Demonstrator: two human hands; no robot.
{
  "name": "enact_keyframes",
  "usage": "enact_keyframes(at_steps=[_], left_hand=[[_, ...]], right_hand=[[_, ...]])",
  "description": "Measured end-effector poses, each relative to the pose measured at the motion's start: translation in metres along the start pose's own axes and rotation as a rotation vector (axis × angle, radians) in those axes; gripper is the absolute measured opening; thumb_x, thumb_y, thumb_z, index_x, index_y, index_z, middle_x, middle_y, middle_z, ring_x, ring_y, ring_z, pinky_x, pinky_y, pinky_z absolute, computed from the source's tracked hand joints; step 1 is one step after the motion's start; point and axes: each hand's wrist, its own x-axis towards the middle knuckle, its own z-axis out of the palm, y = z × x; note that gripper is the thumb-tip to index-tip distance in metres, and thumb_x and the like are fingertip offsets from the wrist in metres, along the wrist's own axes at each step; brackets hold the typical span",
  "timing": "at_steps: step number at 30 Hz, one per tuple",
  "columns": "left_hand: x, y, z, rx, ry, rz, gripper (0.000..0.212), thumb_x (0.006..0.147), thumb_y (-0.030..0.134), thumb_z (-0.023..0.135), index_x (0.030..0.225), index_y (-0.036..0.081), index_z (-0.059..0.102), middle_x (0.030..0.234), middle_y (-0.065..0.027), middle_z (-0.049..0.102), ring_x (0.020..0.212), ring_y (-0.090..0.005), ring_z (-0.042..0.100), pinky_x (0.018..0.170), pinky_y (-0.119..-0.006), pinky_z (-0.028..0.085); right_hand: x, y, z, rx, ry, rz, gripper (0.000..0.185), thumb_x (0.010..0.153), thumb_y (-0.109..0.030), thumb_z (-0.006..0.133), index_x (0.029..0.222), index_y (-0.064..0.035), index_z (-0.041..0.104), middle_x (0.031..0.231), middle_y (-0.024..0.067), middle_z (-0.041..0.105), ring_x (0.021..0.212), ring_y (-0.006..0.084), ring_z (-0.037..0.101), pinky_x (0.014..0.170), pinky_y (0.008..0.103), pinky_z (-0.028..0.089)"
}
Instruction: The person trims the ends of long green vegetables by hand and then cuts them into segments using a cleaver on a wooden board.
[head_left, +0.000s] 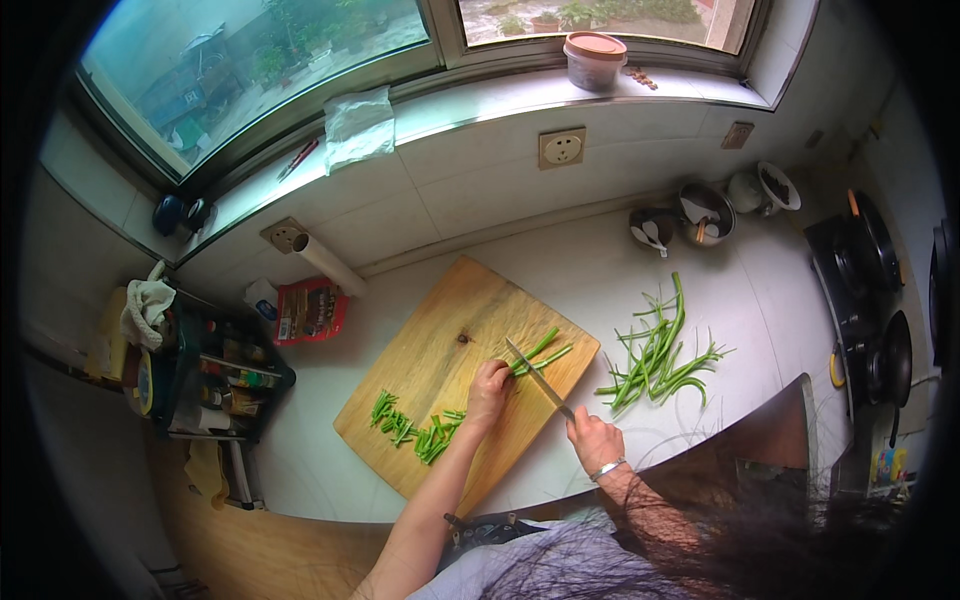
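On a wooden cutting board (480, 315), my left hand (488, 391) presses down on a few long green vegetable stalks (553, 361). My right hand (596, 441) grips the handle of a kitchen knife (541, 381), whose blade lies across the stalks just right of my left fingers. Cut green pieces (435, 439) lie in loose piles along the board's lower left. Right of the board, a heap of uncut green stalks (649, 356) rests on the white counter (720, 292). A bracelet circles my right wrist.
Bowls with spoons (705, 214) stand at the back right, near a black stove (844, 300). A red package (311, 311) and a cardboard tube (330, 262) are behind the board's left side. A rack of bottles (225, 382) stands at the left. A lidded tub (595, 64) sits on the windowsill.
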Motion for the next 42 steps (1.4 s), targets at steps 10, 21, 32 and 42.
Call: enact_keyframes(at_steps=[10, 21, 32, 42], left_hand=[[-0.009, 0.001, -0.008, 0.071, -0.047, -0.088, 0.017, 0.064, 0.002, 0.063, 0.079, 0.002, 0.056, 0.088, -0.0104, 0.055, 0.085, -0.0287, 0.053, 0.071, -0.036, 0.045], [0.036, 0.012, 0.032, 0.023, -0.039, 0.078, 0.016, 0.064, 0.000, 0.060, 0.079, 0.001, 0.054, 0.090, -0.0098, 0.054, 0.085, -0.0282, 0.052, 0.070, -0.036, 0.045], [0.035, 0.034, 0.033, 0.108, -0.089, 0.063, 0.019, 0.072, 0.007, 0.059, 0.089, 0.001, 0.054, 0.101, -0.0132, 0.052, 0.096, -0.0299, 0.050, 0.079, -0.036, 0.043], [0.057, 0.018, 0.057, 0.417, -0.153, 0.248, 0.017, 0.074, 0.011, 0.048, 0.088, 0.002, 0.048, 0.091, -0.0133, 0.047, 0.089, -0.0280, 0.046, 0.080, -0.036, 0.039]], right_hand=[[0.004, 0.002, 0.007, -0.018, 0.052, -0.019, 0.024, 0.081, -0.030, 0.053, 0.081, -0.0084, 0.043, 0.058, 0.0110, 0.056, 0.049, 0.0302, 0.058, 0.044, 0.0404, 0.047], [0.012, 0.028, 0.001, 0.049, -0.007, 0.108, 0.020, 0.082, -0.024, 0.051, 0.084, -0.0068, 0.041, 0.064, 0.0164, 0.058, 0.055, 0.0345, 0.058, 0.048, 0.0445, 0.047], [0.011, 0.041, -0.002, 0.137, 0.137, 0.112, 0.021, 0.081, -0.026, 0.053, 0.081, -0.0067, 0.045, 0.061, 0.0128, 0.057, 0.053, 0.0316, 0.058, 0.046, 0.0415, 0.047], [-0.036, 0.072, -0.027, 0.452, 0.314, 0.312, 0.017, 0.081, -0.015, 0.057, 0.081, -0.0015, 0.047, 0.068, 0.0188, 0.059, 0.063, 0.0369, 0.057, 0.053, 0.0429, 0.043]])
